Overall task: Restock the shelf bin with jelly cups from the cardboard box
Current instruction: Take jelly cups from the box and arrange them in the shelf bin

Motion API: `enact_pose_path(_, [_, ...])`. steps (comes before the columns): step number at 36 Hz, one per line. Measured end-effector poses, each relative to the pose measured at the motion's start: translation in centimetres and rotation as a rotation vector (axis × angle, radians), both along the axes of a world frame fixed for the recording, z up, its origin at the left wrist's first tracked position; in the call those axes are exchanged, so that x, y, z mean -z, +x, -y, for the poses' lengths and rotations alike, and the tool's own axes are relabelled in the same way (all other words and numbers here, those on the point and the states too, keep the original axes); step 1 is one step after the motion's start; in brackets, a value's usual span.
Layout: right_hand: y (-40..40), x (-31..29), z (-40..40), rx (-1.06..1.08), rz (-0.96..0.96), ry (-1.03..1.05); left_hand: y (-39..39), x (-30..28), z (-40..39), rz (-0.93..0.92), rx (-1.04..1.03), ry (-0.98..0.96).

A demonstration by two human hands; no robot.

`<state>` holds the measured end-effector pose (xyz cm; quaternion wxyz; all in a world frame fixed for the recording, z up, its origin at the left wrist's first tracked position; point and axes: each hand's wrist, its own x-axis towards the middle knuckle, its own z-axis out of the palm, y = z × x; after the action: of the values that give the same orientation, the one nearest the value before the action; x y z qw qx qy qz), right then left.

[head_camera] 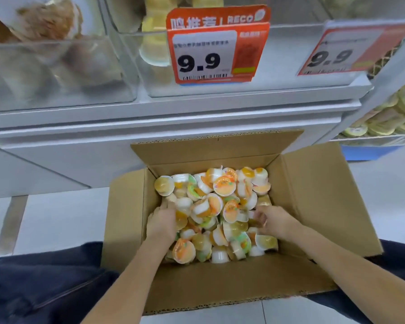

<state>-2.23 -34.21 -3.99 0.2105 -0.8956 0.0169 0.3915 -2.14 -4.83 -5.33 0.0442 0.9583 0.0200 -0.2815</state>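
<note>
Both hands in cardboard box [313,195]: left hand [161,220] and right hand [272,218] cupped round jelly cups [220,206] heaped between them. Shelf bin [243,66] above box, straight ahead, equally reachable.

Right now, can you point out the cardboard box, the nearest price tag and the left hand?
cardboard box [313,195]: head view, right inner wall.
price tag [204,54]: head view, white price panel.
left hand [161,220]: head view, back of hand.
</note>
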Motion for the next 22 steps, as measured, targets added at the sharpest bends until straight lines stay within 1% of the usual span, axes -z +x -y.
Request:
enact_pose_path(3, [-1.2,1.2,0.4,-0.111,-0.043,-0.102,-1.1,0.9,-0.2,0.034,0.141,0.136])
enact_pose_path(6, [-1.9,1.9,0.4,-0.164,-0.088,-0.183,-1.4,1.4,-0.4,0.04,0.209,0.222])
enact_pose_path(9, [-2.1,2.6,0.2,-0.222,-0.104,-0.243,-1.3,1.7,-0.5,0.151,0.268,0.265])
enact_pose_path(12, [-2.3,3.0,-0.4,-0.243,-0.11,-0.281,-1.5,2.0,-0.6,0.065,0.352,0.342])
enact_pose_path(14, [-2.5,3.2,-0.7,-0.228,-0.099,-0.288,-1.5,1.8,-0.6,0.076,0.373,0.375])
enact_pose_path(16, [-2.8,3.3,-0.4,-0.154,-0.091,-0.256,-1.6,1.6,-0.8,0.071,0.373,0.402])
enact_pose_path(18, [-3.0,3.3,0.2,-0.019,-0.091,-0.17,-1.2,1.3,-0.8,0.076,0.389,0.385])
enact_pose_path(19, [-2.9,3.1,0.5,0.06,-0.093,-0.104,-1.1,1.2,-0.8,0.096,0.408,0.388])
enact_pose_path(20, [-2.8,2.8,0.6,0.146,-0.1,-0.027,-1.0,1.1,-0.8,0.07,0.415,0.381])
enact_pose_path(22, [-2.2,2.1,0.5,0.312,-0.142,0.122,-1.0,0.7,-0.8,0.02,0.432,0.308])
